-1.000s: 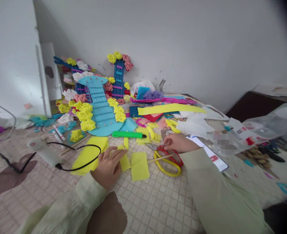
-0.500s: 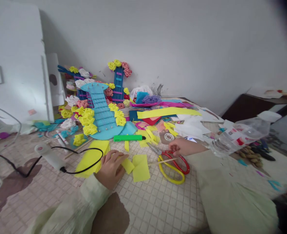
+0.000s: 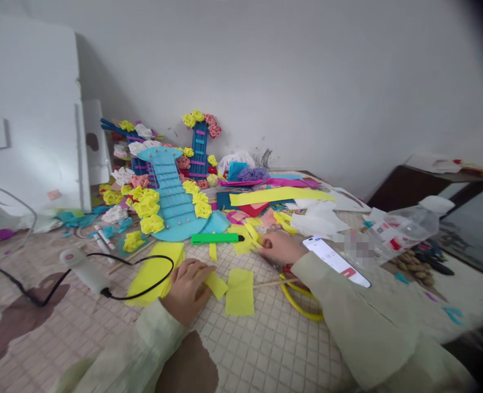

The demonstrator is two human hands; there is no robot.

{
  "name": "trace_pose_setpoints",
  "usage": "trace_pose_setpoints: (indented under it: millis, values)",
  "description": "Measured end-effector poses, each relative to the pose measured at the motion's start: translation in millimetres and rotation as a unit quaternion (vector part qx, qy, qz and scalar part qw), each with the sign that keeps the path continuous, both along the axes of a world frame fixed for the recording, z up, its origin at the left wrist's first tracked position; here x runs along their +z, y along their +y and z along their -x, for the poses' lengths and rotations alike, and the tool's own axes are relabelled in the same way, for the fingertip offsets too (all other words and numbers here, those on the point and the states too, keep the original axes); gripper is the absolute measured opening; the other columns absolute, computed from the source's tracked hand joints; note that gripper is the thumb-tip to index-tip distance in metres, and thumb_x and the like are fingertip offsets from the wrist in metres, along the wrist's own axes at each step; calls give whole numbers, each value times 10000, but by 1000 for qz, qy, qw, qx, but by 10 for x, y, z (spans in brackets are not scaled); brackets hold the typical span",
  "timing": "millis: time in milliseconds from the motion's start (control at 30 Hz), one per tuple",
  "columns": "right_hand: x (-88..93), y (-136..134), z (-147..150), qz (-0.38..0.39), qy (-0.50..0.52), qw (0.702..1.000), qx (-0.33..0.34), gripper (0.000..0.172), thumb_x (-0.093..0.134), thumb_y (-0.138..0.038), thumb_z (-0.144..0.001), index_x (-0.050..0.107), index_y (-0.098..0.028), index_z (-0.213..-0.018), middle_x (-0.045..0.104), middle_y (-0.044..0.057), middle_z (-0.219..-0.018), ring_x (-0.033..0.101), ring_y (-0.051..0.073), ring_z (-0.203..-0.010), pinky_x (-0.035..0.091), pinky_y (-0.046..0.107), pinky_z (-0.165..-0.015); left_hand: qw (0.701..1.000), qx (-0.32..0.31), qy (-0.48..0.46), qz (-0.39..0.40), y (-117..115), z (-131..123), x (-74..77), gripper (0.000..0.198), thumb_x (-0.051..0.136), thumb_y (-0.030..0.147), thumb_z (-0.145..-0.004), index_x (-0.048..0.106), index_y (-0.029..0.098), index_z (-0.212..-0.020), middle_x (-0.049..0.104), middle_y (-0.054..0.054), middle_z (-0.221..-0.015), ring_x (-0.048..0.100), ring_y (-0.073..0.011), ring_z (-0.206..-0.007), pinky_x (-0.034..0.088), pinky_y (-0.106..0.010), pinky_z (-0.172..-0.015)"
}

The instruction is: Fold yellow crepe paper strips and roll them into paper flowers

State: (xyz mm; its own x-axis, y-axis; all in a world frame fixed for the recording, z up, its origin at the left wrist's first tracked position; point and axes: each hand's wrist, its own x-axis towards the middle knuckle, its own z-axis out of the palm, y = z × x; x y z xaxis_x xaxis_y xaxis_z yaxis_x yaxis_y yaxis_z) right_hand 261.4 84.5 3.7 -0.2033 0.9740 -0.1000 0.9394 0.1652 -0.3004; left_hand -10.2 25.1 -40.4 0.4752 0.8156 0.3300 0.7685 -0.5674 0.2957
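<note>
My left hand (image 3: 187, 288) lies flat, fingers stretched out, on a small yellow paper square (image 3: 216, 284), partly over a large yellow sheet (image 3: 153, 267). Another yellow square (image 3: 240, 292) lies just right of it. My right hand (image 3: 280, 246) reaches left with its fingers curled together at a heap of yellow scraps (image 3: 246, 238); what they pinch is hidden. Scissors (image 3: 301, 307) with yellow and red handles lie under my right forearm, beside a thin wooden stick (image 3: 272, 283).
A green marker (image 3: 215, 238) lies ahead. A glue gun (image 3: 84, 266) with a black cord sits at the left. A blue model with paper flowers (image 3: 170, 191) stands behind. A phone (image 3: 336, 261) and a plastic bottle (image 3: 405, 222) are at the right.
My right hand has left the scissors' handles and moved left and forward to the yellow scraps. The left hand has stayed on the yellow square. The view has tilted slightly.
</note>
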Motion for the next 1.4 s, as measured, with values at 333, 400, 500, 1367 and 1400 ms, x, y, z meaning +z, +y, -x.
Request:
trace_pose_setpoints:
  millis: [333,400,500,1367,1400]
  values:
    - [565,411,-399,-20,-31,997,-63,151,539,-216,-671,655,-120,-656,616,59,-608,562,168,-627,368,237,-557,999,-32,31,12,-72,-14,135,408,468,145,-640,564,214,-1031,577,-74,-1032,471,-264,-983,302,-453,-815]
    - [608,420,-342,-72,-34,992,-99,177,515,-190,-696,650,-85,-740,630,126,-709,574,200,-697,370,261,-580,998,-51,19,21,-77,-13,124,494,459,122,-614,513,205,-1099,554,-64,-1123,443,-256,-1055,269,-450,-858]
    - [569,276,-28,-110,-4,991,-72,238,478,-271,-752,631,-123,-857,640,108,-802,575,182,-726,377,246,-584,997,-62,8,36,-67,-6,100,542,444,116,-625,458,198,-1161,547,-58,-1155,437,-237,-1083,234,-443,-894]
    - [-81,-519,896,192,520,832,30,176,591,-301,-692,529,-140,-661,508,-29,-568,456,60,-489,337,192,-463,762,112,-453,449,-177,-179,250,377,543,470,-670,563,97,-619,490,11,-487,434,-92,-437,309,-202,-408]
    - [-68,-511,885,191,524,830,26,171,588,-292,-694,522,-141,-648,494,-36,-556,440,54,-481,326,190,-459,743,105,-473,462,-187,-187,253,372,577,464,-645,571,94,-606,514,1,-506,451,-96,-456,322,-203,-420]
